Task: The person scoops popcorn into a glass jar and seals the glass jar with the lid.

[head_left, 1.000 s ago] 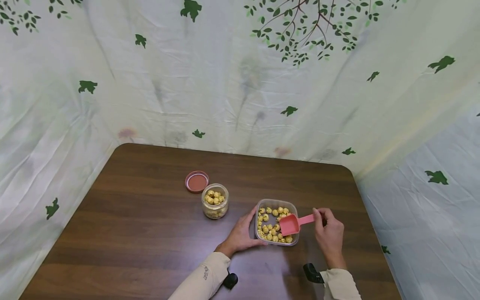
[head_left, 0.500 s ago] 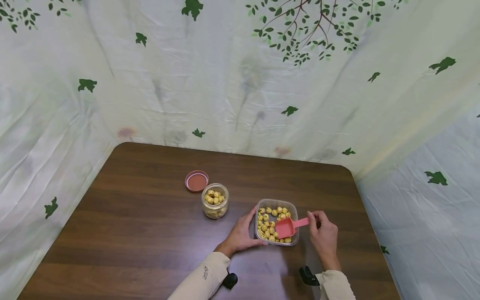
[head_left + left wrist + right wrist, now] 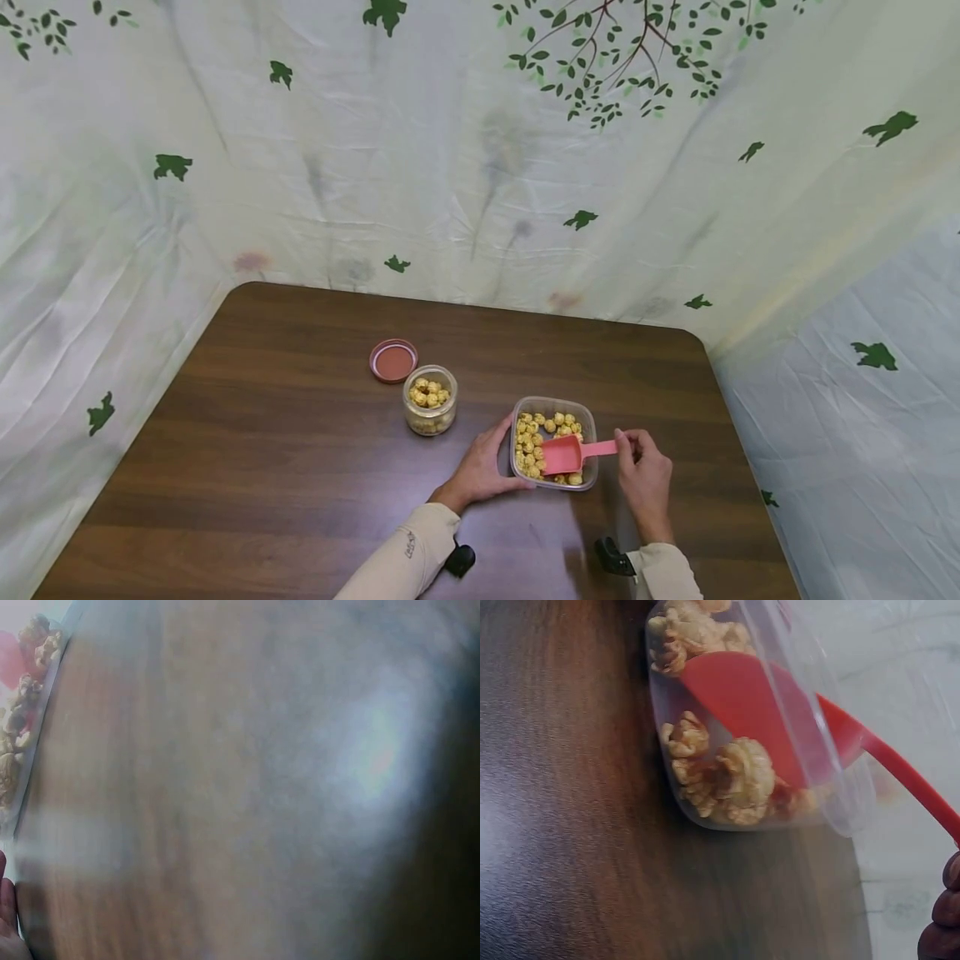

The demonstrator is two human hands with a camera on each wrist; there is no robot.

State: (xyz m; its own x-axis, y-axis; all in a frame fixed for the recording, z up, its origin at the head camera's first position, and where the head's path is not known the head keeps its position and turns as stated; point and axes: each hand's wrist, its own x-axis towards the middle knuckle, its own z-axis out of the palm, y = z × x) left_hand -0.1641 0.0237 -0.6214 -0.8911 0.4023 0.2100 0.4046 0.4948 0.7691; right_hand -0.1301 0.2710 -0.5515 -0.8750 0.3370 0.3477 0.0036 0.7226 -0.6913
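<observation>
Pink plastic scoop [image 3: 562, 456], in a clear plastic tub [image 3: 555, 401] gripped by the left hand [image 3: 482, 470], is pinched by the right hand [image 3: 647, 482].

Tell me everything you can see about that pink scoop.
The scoop is pink from above, redder in the right wrist view, and looks like smooth plastic. It has a wide, squarish bowl and a slim handle. The bowl lies inside the clear tub among the popcorn, with none visible in it. The handle passes out over the tub's right side, its end pinched by the right hand. Whether it touches the rim is unclear.
</observation>
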